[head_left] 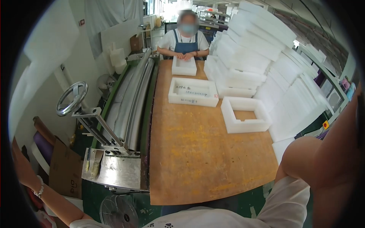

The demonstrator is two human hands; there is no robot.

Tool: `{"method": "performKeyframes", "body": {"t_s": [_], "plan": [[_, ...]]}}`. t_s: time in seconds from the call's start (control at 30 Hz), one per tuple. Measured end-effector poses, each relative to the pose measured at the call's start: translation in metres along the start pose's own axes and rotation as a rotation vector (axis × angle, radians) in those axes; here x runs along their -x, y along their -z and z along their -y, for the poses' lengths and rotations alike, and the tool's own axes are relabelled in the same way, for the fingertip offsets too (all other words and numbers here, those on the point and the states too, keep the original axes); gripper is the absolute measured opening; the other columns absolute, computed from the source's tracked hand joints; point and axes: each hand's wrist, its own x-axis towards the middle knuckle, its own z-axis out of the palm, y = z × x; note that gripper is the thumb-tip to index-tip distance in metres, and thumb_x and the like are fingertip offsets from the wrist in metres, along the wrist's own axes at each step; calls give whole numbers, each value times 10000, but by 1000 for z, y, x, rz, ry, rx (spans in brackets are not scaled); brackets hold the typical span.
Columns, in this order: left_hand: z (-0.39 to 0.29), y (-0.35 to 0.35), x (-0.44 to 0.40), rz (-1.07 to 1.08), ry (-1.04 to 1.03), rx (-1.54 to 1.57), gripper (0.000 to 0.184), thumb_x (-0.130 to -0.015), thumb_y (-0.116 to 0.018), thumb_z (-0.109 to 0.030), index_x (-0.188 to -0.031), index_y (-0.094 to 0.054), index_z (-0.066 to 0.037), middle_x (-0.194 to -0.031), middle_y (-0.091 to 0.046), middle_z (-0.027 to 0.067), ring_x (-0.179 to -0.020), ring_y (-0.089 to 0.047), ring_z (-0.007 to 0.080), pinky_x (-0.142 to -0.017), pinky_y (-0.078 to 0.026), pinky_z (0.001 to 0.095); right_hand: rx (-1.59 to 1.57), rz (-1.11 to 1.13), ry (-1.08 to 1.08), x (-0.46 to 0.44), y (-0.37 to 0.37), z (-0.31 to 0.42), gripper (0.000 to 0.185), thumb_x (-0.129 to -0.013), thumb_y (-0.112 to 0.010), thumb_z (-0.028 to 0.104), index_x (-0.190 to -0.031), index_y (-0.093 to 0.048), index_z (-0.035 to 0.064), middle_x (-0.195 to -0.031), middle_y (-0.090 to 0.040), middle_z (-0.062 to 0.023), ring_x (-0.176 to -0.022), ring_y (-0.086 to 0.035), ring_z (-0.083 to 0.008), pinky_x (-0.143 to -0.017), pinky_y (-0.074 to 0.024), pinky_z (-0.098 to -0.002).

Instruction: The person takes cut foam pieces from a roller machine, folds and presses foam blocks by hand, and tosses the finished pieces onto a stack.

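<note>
At the far left edge of the head view, part of my left hand (23,169) shows above a beaded bracelet (38,187); its fingers run out of the picture. My right arm (304,159) is raised along the right edge, and the hand itself is out of view. On the wooden table ahead lies a white foam frame (247,127) with an open middle. Farther back is a white foam tray (194,100) with handwriting on it. Neither piece is touched by my hands.
Across the table a co-worker (185,45) rests both hands on another foam tray (184,72). Tall stacks of white foam (251,45) line the right side. A roller machine (131,102) with a handwheel (72,98) stands left; a fan (118,212) is below.
</note>
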Motion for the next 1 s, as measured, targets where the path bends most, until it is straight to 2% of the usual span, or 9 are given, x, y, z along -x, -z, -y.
{"method": "performKeyframes", "body": {"t_s": [0.2, 0.43, 0.53, 0.57, 0.63, 0.73, 0.8, 0.87, 1.0], "plan": [[23, -26, -17, 136, 68, 83, 330, -922, -673, -287, -1234, -681, -181, -997, -726, 69, -741, -616, 167, -676, -494, 285, -66, 4, -72, -8, -9, 2, 577, -777, -727, 194, -1282, -485, 54, -1335, -512, -141, -1196, -515, -321, -1123, -316, -504], [11, -107, -10, 352, 198, 259, 347, -921, -659, -358, -1251, -679, -252, -961, -716, 86, -686, -562, 169, -657, -467, 320, -103, 26, -92, -19, -17, -1, 680, -763, -738, 213, -1355, -457, 31, -1396, -476, -159, -1253, -485, -336, -1129, -316, -466], [-4, -141, 16, 498, 203, 364, 343, -907, -671, -314, -1214, -688, -163, -979, -711, 125, -875, -655, 238, -765, -503, 350, -190, 47, -145, -26, -33, 7, 724, -758, -742, 221, -1386, -445, 22, -1422, -461, -167, -1278, -472, -343, -1131, -315, -450], [-8, -150, 27, 517, 196, 424, 343, -877, -692, -264, -1178, -694, -101, -1053, -697, 130, -901, -649, 264, -805, -507, 360, -225, 54, -167, -27, -39, 8, 738, -756, -744, 224, -1397, -441, 18, -1431, -456, -169, -1286, -467, -345, -1132, -315, -444], [-15, -170, 47, 534, 58, 401, 342, -841, -713, -216, -1150, -696, -71, -1118, -669, 134, -970, -639, 300, -860, -504, 378, -280, 86, -214, -33, -55, 5, 768, -752, -747, 229, -1418, -433, 12, -1449, -445, -175, -1302, -459, -350, -1133, -315, -433], [-51, -171, 58, 612, 32, 501, 331, -816, -707, -134, -1131, -690, -36, -1142, -650, 155, -1019, -622, 337, -922, -493, 398, -339, 142, -251, -32, -89, -3, 797, -748, -750, 235, -1439, -425, 5, -1466, -435, -180, -1319, -450, -354, -1135, -315, -423], [-70, -186, 66, 686, -3, 506, 326, -810, -708, -122, -1123, -690, -32, -1145, -645, 169, -1019, -620, 344, -934, -491, 404, -312, 343, -412, -22, -112, -4, 645, -799, -729, 292, -1375, -539, 71, -1442, -475, -120, -1302, -438, -312, -1115, -319, -403], [-94, -199, 75, 755, -19, 517, 323, -808, -715, -136, -1113, -692, -34, -1159, -639, 170, -1022, -619, 346, -932, -492, 407, -469, 444, -389, -13, -142, -14, 550, -840, -697, 239, -1359, -561, 118, -1445, -466, -101, -1292, -436, -302, -1099, -327, -393], [-133, -209, 87, 813, -72, 614, 318, -808, -715, -141, -1103, -691, -26, -1109, -655, 181, -995, -629, 346, -908, -503, 413, -671, 546, -411, 2, -215, -23, 460, -853, -677, 161, -1300, -594, 85, -1409, -491, -103, -1267, -481, -276, -1074, -371, -386]]}}
